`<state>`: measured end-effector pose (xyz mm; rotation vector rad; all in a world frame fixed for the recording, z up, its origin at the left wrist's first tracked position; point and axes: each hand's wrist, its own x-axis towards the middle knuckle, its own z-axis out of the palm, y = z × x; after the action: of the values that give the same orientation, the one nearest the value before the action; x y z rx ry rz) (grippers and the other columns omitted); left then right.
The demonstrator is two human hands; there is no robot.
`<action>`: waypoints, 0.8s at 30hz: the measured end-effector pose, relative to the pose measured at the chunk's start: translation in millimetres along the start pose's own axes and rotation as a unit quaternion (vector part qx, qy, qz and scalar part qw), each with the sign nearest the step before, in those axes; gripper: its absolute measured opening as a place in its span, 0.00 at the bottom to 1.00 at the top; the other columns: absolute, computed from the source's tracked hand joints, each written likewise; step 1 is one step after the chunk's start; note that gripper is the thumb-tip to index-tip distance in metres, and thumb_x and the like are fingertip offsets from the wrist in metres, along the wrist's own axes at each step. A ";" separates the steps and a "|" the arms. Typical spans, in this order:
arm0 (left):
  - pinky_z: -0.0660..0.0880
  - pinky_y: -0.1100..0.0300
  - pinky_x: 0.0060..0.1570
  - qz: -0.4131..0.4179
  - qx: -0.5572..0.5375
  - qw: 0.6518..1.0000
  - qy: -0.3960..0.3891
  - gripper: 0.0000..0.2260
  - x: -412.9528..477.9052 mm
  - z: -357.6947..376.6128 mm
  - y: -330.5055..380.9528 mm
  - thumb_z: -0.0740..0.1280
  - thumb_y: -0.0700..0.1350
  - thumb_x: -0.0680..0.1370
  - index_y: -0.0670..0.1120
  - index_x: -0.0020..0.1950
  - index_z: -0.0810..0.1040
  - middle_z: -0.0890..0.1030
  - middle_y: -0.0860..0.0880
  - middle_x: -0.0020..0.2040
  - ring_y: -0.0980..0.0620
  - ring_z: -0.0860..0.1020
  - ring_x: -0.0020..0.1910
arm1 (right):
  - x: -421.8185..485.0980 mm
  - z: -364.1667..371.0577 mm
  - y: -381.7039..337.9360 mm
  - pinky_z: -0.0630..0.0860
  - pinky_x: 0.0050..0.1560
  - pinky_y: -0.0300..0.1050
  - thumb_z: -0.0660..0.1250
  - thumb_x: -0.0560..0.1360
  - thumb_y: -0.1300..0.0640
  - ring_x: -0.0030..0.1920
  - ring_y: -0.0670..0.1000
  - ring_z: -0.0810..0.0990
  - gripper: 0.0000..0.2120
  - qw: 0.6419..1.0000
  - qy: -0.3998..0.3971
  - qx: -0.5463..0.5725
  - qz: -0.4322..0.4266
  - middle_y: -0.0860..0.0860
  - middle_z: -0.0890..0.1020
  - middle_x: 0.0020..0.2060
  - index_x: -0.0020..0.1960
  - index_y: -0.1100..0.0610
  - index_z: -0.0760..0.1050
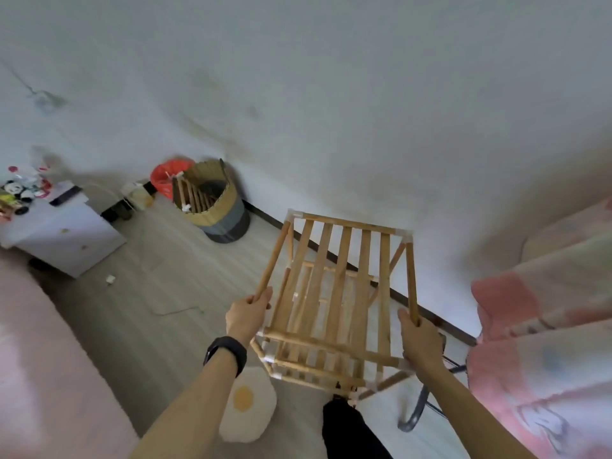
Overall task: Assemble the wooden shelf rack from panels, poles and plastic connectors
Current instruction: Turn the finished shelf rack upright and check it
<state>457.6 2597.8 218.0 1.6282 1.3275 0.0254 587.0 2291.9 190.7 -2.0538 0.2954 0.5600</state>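
Note:
The wooden shelf rack (pixel 337 293) is put together in front of me, with slatted panels stacked in tiers and pale plastic connectors at the corners. I hold it by its two top side poles. My left hand (pixel 246 314) is closed around the near end of the left pole (pixel 273 260). The near end of the right pole (pixel 411 279) sits in my right hand (pixel 420 342). The rack's lower tiers show through the top slats, and its feet are partly hidden behind my leg.
A woven basket (pixel 212 200) holding more wooden rack pieces stands by the wall, a red bag behind it. A white cabinet (pixel 63 240) is at left, an egg-shaped cushion (pixel 246 405) on the floor, pink bedding (pixel 543 326) at right, a metal chair leg (pixel 420 409) beneath.

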 end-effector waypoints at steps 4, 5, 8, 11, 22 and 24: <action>0.74 0.57 0.38 -0.001 0.027 1.000 -0.015 0.20 69.7 24.0 40.3 0.67 0.66 0.76 0.51 0.41 0.84 0.84 0.51 0.40 0.50 0.81 0.42 | 69.2 32.5 -21.7 0.71 0.37 0.47 0.61 0.82 0.42 0.32 0.51 0.72 0.21 0.999 0.006 0.003 0.042 0.51 0.71 0.31 0.41 0.58 0.73; 0.73 0.57 0.37 0.000 0.036 0.999 -0.019 0.20 85.5 29.7 49.8 0.67 0.66 0.76 0.51 0.41 0.84 0.84 0.50 0.39 0.50 0.81 0.42 | 83.4 39.5 -26.2 0.70 0.37 0.46 0.61 0.82 0.42 0.33 0.51 0.73 0.20 0.998 0.011 0.005 0.055 0.51 0.72 0.31 0.41 0.57 0.74; 0.71 0.60 0.33 0.004 0.058 0.998 -0.034 0.19 130.6 48.1 73.0 0.68 0.65 0.76 0.51 0.41 0.84 0.82 0.52 0.35 0.51 0.80 0.39 | 121.2 60.6 -32.3 0.70 0.38 0.46 0.64 0.81 0.42 0.34 0.51 0.75 0.19 0.996 0.030 0.019 0.080 0.51 0.75 0.33 0.41 0.56 0.74; 0.70 0.62 0.31 0.016 0.081 0.995 -0.048 0.18 183.6 72.3 87.1 0.69 0.64 0.76 0.50 0.40 0.84 0.78 0.57 0.28 0.54 0.78 0.33 | 153.8 85.6 -28.9 0.70 0.38 0.45 0.65 0.80 0.42 0.37 0.52 0.78 0.17 0.992 0.051 0.033 0.115 0.53 0.78 0.36 0.43 0.55 0.75; 0.65 0.57 0.32 0.008 0.085 0.986 -0.146 0.22 365.8 153.3 70.4 0.66 0.56 0.82 0.41 0.36 0.77 0.66 0.51 0.24 0.51 0.65 0.26 | 233.1 195.0 5.7 0.68 0.33 0.44 0.67 0.78 0.40 0.34 0.51 0.77 0.17 0.966 0.158 0.049 0.196 0.51 0.78 0.34 0.44 0.54 0.74; 0.67 0.59 0.27 0.007 0.084 0.985 -0.151 0.23 395.5 163.2 63.9 0.65 0.57 0.81 0.41 0.35 0.77 0.67 0.50 0.24 0.51 0.66 0.24 | 249.9 215.7 11.6 0.68 0.32 0.44 0.67 0.78 0.39 0.33 0.51 0.76 0.18 0.963 0.175 0.040 0.199 0.51 0.77 0.33 0.43 0.54 0.74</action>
<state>753.0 2792.4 -31.0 1.7045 1.1073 -0.3213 740.2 2474.2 -38.2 -2.0174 0.9406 0.4094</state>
